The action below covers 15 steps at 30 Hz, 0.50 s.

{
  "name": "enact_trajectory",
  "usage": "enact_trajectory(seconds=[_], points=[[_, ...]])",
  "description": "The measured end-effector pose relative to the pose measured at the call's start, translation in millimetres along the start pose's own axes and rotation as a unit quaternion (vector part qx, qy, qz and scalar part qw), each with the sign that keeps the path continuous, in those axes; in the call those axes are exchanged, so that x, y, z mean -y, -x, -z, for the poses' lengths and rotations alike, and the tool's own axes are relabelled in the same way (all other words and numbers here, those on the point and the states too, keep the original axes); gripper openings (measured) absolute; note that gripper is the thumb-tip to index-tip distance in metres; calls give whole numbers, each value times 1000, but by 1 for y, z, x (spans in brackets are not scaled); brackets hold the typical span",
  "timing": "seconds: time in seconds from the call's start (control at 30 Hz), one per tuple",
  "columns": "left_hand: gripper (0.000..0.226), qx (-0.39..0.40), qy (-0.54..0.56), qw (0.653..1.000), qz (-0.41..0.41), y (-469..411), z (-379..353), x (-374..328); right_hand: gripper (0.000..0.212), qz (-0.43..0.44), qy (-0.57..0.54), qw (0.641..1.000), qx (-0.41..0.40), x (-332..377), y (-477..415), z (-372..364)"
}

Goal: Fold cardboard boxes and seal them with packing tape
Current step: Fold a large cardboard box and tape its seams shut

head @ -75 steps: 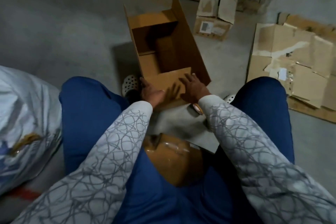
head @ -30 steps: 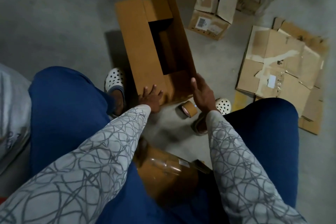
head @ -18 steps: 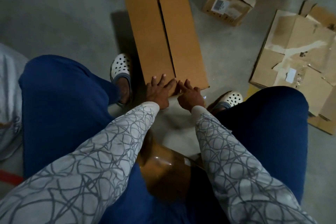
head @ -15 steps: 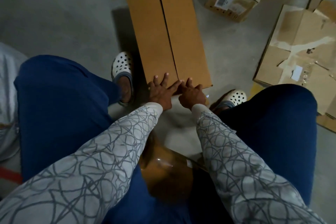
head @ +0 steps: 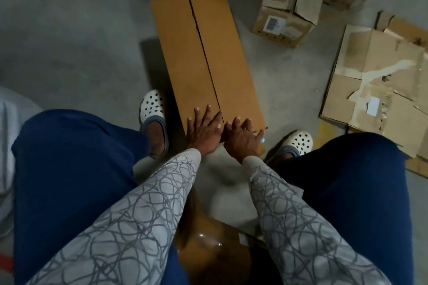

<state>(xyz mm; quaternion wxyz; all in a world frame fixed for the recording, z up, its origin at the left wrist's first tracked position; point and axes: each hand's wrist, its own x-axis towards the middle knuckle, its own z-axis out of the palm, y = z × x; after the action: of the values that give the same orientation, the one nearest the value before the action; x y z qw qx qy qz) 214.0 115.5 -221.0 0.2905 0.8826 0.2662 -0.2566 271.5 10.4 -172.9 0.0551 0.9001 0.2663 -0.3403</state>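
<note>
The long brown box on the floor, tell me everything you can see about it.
The box is brown cardboard, long and narrow, lying flat on the concrete floor. Its two top flaps are folded shut and meet along a dark seam with no tape visible. The left hand and right hand press flat on its near end.

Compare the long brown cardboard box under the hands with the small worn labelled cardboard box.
The long brown cardboard box is clean; the small worn cardboard box is pale, scuffed and labelled. The long box's flaps lie shut along a centre seam; the small box's stand open. The left hand and right hand press on the long box; nothing touches the small one. Both sit on the grey floor.
</note>
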Motion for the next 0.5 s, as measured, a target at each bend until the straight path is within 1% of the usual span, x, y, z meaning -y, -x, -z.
enact_trajectory(seconds=[0.07,0.13,0.2,0.33,0.5], points=[[58,-16,-6,1000,1,-16,5,-1,50,10,0,1000,0,-3,-3,0],[63,-34,-50,998,-13,-36,11,-3,53,19,18,1000,-1,-8,-10,1],[66,-56,-82,995,-28,-60,20,-3,50,24,38,999,2,-12,-18,-1],[70,-107,-89,990,-34,-115,45,-5,45,30,44,999,0,-16,-25,-5],[70,-173,-125,977,-20,-181,79,-1,61,28,39,999,6,-17,-26,-4]])
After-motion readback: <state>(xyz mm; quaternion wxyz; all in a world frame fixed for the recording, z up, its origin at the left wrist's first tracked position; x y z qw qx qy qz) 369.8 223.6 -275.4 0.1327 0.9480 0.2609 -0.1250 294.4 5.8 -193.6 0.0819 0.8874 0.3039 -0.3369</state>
